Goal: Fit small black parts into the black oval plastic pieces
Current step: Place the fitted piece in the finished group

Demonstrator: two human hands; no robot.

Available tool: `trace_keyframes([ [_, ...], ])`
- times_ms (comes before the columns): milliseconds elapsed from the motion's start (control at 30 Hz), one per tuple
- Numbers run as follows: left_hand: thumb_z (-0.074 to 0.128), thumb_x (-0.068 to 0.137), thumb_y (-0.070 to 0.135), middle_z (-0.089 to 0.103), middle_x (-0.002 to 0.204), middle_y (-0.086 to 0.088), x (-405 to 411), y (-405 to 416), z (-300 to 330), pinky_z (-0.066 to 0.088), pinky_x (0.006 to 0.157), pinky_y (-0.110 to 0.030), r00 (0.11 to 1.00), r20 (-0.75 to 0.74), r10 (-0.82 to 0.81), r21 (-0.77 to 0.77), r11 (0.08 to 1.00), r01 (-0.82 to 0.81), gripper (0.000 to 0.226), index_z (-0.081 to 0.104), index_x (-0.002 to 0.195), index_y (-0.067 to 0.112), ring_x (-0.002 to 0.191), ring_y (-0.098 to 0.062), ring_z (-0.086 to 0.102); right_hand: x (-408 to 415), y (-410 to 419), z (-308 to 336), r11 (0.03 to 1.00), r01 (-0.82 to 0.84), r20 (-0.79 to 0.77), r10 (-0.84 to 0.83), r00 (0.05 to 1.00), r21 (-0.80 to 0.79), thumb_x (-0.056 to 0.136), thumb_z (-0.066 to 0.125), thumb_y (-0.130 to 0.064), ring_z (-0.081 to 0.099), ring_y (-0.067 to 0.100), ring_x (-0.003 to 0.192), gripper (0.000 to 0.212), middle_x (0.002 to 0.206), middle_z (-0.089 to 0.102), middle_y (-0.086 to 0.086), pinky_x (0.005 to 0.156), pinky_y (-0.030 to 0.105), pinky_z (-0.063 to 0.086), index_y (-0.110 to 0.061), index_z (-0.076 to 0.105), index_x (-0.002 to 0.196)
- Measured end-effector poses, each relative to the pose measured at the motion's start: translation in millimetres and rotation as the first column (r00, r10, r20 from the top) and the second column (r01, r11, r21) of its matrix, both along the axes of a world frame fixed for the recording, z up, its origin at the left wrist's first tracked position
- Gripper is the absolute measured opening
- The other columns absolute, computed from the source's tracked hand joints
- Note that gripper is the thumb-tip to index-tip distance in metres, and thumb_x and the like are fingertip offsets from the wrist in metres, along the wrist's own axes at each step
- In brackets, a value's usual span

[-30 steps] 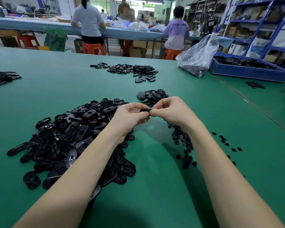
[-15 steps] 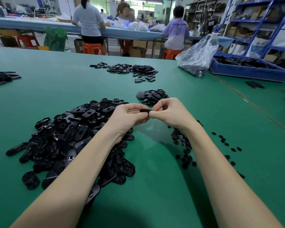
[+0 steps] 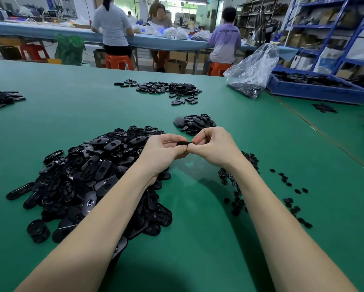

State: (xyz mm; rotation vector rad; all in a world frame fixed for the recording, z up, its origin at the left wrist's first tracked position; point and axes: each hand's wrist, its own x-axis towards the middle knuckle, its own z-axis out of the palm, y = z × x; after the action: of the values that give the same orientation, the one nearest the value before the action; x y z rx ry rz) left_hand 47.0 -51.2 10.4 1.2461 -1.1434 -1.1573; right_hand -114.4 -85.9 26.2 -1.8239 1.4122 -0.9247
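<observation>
My left hand (image 3: 163, 153) and my right hand (image 3: 215, 147) meet above the green table, both pinching one black oval piece (image 3: 182, 143) held edge-on between the fingertips. Whether a small part sits in it is hidden by my fingers. A big heap of black oval pieces (image 3: 88, 178) lies under and left of my left forearm. Small black parts (image 3: 240, 186) are scattered under and right of my right wrist. A smaller pile of oval pieces (image 3: 194, 123) lies just beyond my hands.
Another spread of black pieces (image 3: 166, 89) lies farther back, with more at the left edge (image 3: 2, 99). A clear plastic bag (image 3: 252, 70) and a blue tray (image 3: 315, 87) stand at the back right. People sit at a far bench.
Both hands stay together on the same oval piece, with only slight finger movement. Nothing else on the table has shifted.
</observation>
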Motion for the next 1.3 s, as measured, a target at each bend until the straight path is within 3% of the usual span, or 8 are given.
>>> trace_keyframes([
  [267,0.071,0.089,-0.001,0.077,0.092,-0.015,-1.2,-1.2,-3.9,0.059,0.080,-0.021,0.998,0.044,0.034,-0.008,0.999,-0.034,0.014,0.072,0.102,0.004,0.077,-0.015,0.073,1.6,0.0,-7.3,1.000,-0.007,0.027,0.007,1.000,-0.015,0.076,0.082,-0.025,0.047,-0.003,0.043,0.018,0.051,0.059,-0.018,0.046,0.010,0.037,-0.020,0.065,0.073],
  [367,0.071,0.088,-0.001,0.077,0.087,-0.013,-0.2,-1.4,-3.5,0.058,0.081,-0.023,1.000,0.008,0.026,-0.018,1.000,-0.026,0.013,0.072,0.099,0.005,0.074,-0.015,0.072,-5.7,-2.4,-5.2,0.999,-0.052,0.029,0.052,0.998,-0.008,0.083,0.080,-0.024,0.050,-0.001,0.052,0.011,0.065,0.064,-0.015,0.055,0.016,0.041,-0.024,0.068,0.081],
  [500,0.068,0.090,-0.001,0.077,0.089,-0.015,-0.4,-2.8,-5.5,0.060,0.080,-0.023,0.996,-0.083,0.037,0.008,0.999,-0.037,0.011,0.070,0.099,0.006,0.074,-0.017,0.073,-13.0,-3.0,-3.6,0.982,-0.132,-0.108,0.118,0.987,-0.134,0.082,0.080,-0.024,0.050,0.000,0.049,0.018,0.075,0.071,-0.017,0.056,0.019,0.043,-0.035,0.070,0.091],
  [633,0.067,0.092,0.003,0.078,0.086,-0.008,2.5,-7.7,-5.9,0.060,0.080,-0.022,0.989,-0.138,0.056,0.030,0.998,-0.053,0.012,0.069,0.103,0.009,0.079,-0.017,0.075,-12.9,-6.3,-7.9,0.973,-0.058,-0.179,0.017,0.984,-0.223,0.080,0.079,-0.033,0.054,0.000,0.057,0.012,0.076,0.071,-0.024,0.066,0.029,0.052,-0.037,0.072,0.088],
  [767,0.068,0.092,0.010,0.074,0.081,-0.004,6.2,-12.3,-8.9,0.061,0.084,-0.031,0.996,0.001,0.089,0.016,0.996,-0.089,0.010,0.068,0.101,0.010,0.075,-0.017,0.072,-23.6,-28.3,-10.2,0.940,0.236,-0.033,-0.252,0.967,-0.245,0.079,0.080,-0.038,0.061,-0.008,0.070,0.009,0.076,0.073,-0.019,0.072,0.026,0.050,-0.033,0.077,0.086],
  [867,0.069,0.091,0.018,0.076,0.087,-0.009,6.5,-12.3,-10.3,0.060,0.084,-0.036,0.982,0.190,-0.004,0.055,0.998,-0.007,0.007,0.069,0.095,0.013,0.080,-0.023,0.073,-23.4,-53.4,-10.5,0.916,0.369,-0.018,-0.377,0.926,-0.157,0.081,0.078,-0.041,0.068,0.005,0.086,0.010,0.076,0.070,-0.020,0.076,0.027,0.050,-0.033,0.076,0.086],
  [1000,0.069,0.088,0.036,0.076,0.088,0.004,2.9,-9.9,-11.4,0.055,0.084,-0.028,0.837,0.543,-0.070,0.052,0.997,0.049,0.009,0.072,0.088,0.027,0.089,-0.015,0.071,-10.4,-87.4,-6.9,0.903,0.415,-0.082,-0.424,0.902,-0.108,0.084,0.076,-0.041,0.068,0.013,0.099,0.016,0.095,0.076,-0.011,0.076,0.025,0.044,-0.030,0.079,0.096],
  [1300,0.065,0.087,0.038,0.076,0.085,0.007,8.0,-11.9,-13.2,0.056,0.093,-0.041,0.856,0.507,-0.102,0.056,0.995,0.086,0.012,0.073,0.083,0.031,0.090,-0.015,0.072,5.5,-118.3,-2.0,0.900,0.429,-0.115,-0.436,0.893,-0.078,0.083,0.078,-0.036,0.068,0.021,0.101,0.010,0.098,0.074,-0.004,0.079,0.028,0.050,-0.028,0.075,0.088],
])
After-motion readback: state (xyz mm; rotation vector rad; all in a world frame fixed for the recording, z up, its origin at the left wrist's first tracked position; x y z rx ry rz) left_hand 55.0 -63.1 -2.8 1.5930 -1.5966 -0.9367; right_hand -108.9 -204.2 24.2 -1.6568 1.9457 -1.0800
